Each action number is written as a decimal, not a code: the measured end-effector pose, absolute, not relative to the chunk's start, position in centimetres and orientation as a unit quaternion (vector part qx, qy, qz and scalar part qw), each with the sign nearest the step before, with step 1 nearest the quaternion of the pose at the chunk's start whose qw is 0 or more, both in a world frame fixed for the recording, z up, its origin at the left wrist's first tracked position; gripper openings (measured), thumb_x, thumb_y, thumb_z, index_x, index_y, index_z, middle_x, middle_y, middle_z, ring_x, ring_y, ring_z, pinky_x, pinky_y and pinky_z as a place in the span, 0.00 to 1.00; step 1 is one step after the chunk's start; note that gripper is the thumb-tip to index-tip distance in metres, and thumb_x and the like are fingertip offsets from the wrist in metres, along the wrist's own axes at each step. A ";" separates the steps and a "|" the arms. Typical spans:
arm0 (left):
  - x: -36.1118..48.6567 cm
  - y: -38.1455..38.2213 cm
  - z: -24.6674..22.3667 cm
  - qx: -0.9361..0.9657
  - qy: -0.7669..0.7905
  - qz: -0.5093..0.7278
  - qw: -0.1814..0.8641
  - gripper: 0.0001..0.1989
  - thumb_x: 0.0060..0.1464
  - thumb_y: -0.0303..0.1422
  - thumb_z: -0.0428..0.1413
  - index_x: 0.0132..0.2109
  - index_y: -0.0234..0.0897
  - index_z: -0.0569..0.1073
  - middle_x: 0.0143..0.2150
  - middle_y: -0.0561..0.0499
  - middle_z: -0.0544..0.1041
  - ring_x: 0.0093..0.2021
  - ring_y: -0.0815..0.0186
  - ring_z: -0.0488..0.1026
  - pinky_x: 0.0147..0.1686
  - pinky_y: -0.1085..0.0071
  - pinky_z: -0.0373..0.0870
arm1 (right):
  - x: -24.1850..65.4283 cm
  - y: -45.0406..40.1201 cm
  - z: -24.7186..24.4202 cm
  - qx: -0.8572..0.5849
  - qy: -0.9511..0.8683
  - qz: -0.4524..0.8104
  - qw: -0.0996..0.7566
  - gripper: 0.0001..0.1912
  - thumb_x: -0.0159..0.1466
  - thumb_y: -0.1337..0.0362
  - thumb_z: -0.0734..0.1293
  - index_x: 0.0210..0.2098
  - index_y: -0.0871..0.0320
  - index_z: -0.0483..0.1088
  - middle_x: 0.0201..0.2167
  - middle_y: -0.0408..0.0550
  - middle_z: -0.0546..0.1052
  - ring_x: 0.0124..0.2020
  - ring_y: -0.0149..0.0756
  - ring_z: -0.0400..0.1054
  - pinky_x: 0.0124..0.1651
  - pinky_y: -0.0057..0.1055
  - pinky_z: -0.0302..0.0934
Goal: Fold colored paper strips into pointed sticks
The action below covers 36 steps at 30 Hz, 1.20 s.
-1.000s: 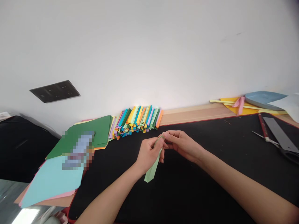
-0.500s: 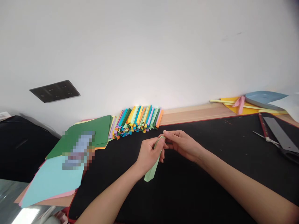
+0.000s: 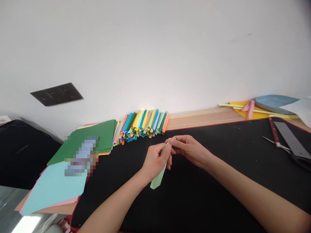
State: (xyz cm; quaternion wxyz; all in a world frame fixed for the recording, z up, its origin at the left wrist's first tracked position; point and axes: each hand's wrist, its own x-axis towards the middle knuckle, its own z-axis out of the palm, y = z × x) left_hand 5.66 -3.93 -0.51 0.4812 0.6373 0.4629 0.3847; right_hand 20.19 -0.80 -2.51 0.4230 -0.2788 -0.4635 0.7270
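Over the black mat (image 3: pixel 209 200), my left hand (image 3: pixel 155 161) is closed around a folded strip of light green paper (image 3: pixel 157 181). The strip's lower part hangs out below the fingers, with a crease along it and an angled end. My right hand (image 3: pixel 187 149) pinches the upper end of the same strip, its thumb and fingertips meeting the left fingers. The pinched end is mostly hidden by the fingertips.
Behind my hands lies a pile of colourful folded paper strips (image 3: pixel 145 121). Stacked green sheets (image 3: pixel 104 136) and light blue sheets (image 3: pixel 55 191) are at left, with a pixelated item on them. At right are scissors (image 3: pixel 301 160), a steel ruler (image 3: pixel 291 139), a red-handled cutter (image 3: pixel 274 131) and a blue tray (image 3: pixel 274 102).
My right thumb and fingertips have shifted slightly down and left over the strip's upper end. Everything else looks the same.
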 end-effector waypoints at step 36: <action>5.7 -3.9 -0.5 0.590 0.451 0.368 0.560 0.18 0.58 0.43 0.46 0.29 0.33 0.68 0.19 0.52 0.71 0.14 0.71 0.66 0.13 0.78 0.60 | 19.2 -1.7 -1.9 -0.423 -0.547 0.548 0.471 0.24 0.55 0.46 0.65 0.18 0.59 0.59 0.16 0.37 0.61 0.19 0.24 0.53 0.25 0.26 0.50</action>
